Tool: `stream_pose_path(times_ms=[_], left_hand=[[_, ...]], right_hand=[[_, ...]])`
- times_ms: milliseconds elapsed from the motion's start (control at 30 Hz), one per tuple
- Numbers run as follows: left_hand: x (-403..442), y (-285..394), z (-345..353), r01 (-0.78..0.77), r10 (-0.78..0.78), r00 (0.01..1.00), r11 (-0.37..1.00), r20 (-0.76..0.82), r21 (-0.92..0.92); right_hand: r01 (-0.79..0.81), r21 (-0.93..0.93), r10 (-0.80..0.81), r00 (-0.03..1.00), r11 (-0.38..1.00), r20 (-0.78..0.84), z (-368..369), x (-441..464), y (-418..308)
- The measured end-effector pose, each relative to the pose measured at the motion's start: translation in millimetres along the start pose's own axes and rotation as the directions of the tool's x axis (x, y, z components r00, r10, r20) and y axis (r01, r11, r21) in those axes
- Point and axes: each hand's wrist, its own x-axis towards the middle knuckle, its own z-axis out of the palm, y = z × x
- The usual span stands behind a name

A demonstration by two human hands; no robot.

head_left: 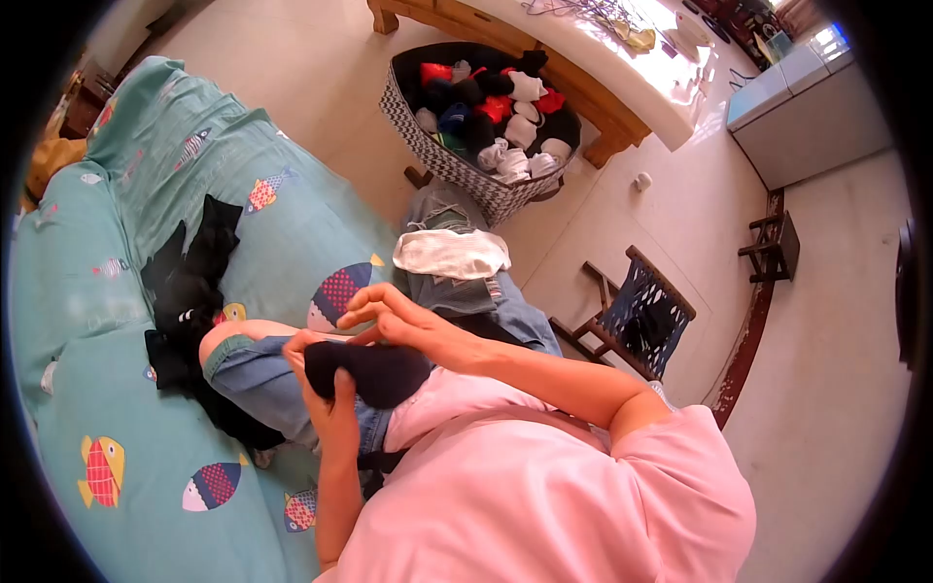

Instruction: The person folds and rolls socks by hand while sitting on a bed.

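Note:
My left hand [321, 384] is closed around a dark, rolled-up sock [374, 374], with the thumb lying across its front. Just above the bundle is my right hand [394, 319], its fingers stretched out and apart, holding nothing. Whether its underside brushes the sock I cannot tell. A white sock [452, 255] lies flat across the knee of my ripped jeans. To the left, several black socks [190, 311] are heaped on the fish-patterned sofa cover [282, 243].
A zigzag-patterned basket [428, 136] full of rolled socks stands beyond my knees, against a wooden table [622, 126]. On the right are a folding stool [637, 316] with something dark on it, a small dark stool [771, 248] and a pale cabinet [807, 117].

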Motion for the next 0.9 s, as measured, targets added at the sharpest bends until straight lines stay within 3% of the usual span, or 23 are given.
stream_pose_path(times_ms=[33,67,100,167,200,233,267,300,333,367,400,433,467,500,533,567,633,667,700,733,767,833,900], left_hand=[[5,-4,2,-0.088,0.099,0.994,0.97,-0.038,0.227],[8,-3,8,-0.067,0.073,0.997,0.968,-0.016,0.24],[12,0,12,-0.089,0.067,0.992,0.971,0.109,0.22],[9,-12,20,0.047,-0.041,0.993,0.997,0.114,-0.055],[11,-17,14,0.05,-0.05,0.998,0.999,0.033,-0.012],[12,-16,6,0.072,-0.073,0.997,0.995,0.0,-0.063],[13,-13,-3,0.095,-0.1,0.994,0.989,-0.033,-0.115],[12,-11,-12,0.118,-0.13,0.99,0.979,-0.063,-0.165],[7,-19,-22,0.119,-0.124,0.992,0.985,-0.032,-0.123],[3,-23,-25,0.134,-0.138,0.99,0.982,-0.021,-0.132],[-1,-25,-28,0.152,-0.156,0.988,0.979,-0.017,-0.138],[-6,-27,-31,0.173,-0.178,0.984,0.975,-0.016,-0.142],[-8,-28,-34,0.152,-0.157,0.987,0.981,-0.026,-0.123],[-8,-27,-35,0.147,-0.152,0.988,0.981,-0.029,-0.127],[-8,-24,-37,0.142,-0.149,0.987,0.982,-0.056,-0.122],[-11,-20,-44,0.14,-0.151,0.983,0.984,-0.101,-0.112],[-13,-9,-65,0.08,-0.082,0.986,0.997,-0.148,-0.019],[-14,-7,-81,0.018,-0.006,0.977,0.998,-0.215,0.057],[-15,-5,-96,-0.035,0.071,0.961,0.99,-0.269,0.138],[-15,0,-112,-0.07,0.133,0.932,0.979,-0.338,0.194],[-15,2,-130,-0.029,0.136,0.898,0.967,-0.419,0.253],[-14,3,-169,0.054,0.168,0.81,0.933,-0.562,0.356],[-10,-16,-211,0.12,0.204,0.791,0.873,-0.578,0.472]], right_hand=[[0.049,0.076,-0.053,0.998,0.996,0.047,1,-5,-7],[0.06,-0.209,-0.017,0.979,0.976,0.202,-2,-9,-16],[0.066,-0.247,-0.03,0.989,0.967,0.147,4,-15,-19],[-0.009,-0.363,0.029,0.998,0.932,0.049,-26,-15,-13],[-0.057,-0.443,-0.022,0.985,0.895,-0.171,-50,-10,-10],[0.03,-0.631,-0.274,0.916,0.775,-0.293,-69,-6,-33],[0.074,-0.392,-0.267,0.844,0.917,-0.465,-95,-1,-53],[0.179,-0.591,-0.508,0.732,0.787,-0.455,-149,12,-49],[0.116,-0.689,-0.61,0.585,0.716,-0.535,-155,15,-77],[0.061,-0.928,-0.867,0.384,0.368,-0.319,-194,28,-83],[-0.062,-0.97,-0.934,0.262,0.235,-0.243,-204,33,-96],[-0.178,-0.977,-0.961,0.225,0.121,-0.16,-225,41,-98],[-0.209,-0.971,-0.947,0.274,0.111,-0.168,-245,48,-93],[-0.206,-0.976,-0.889,0.43,0.076,-0.16,-271,53,-81],[-0.241,-0.959,-0.741,0.614,0.152,-0.272,-306,57,-59],[-0.4,-0.908,-0.526,0.748,0.127,-0.404,-322,56,-41],[-0.435,-0.816,-0.262,0.796,0.38,-0.546,-345,57,-14],[-0.564,-0.755,-0.164,0.754,0.335,-0.636,-307,54,-28],[-0.4,-0.877,-0.357,0.805,0.265,-0.475,-353,58,-2],[-0.335,-0.91,-0.451,0.792,0.244,-0.413,-328,55,-12],[-0.352,-0.917,-0.499,0.769,0.19,-0.399,-297,54,-22],[-0.159,-0.923,-0.518,0.788,0.349,-0.332,-284,60,-22],[-0.087,-0.975,-0.546,0.817,0.203,-0.187,-216,63,-38]])
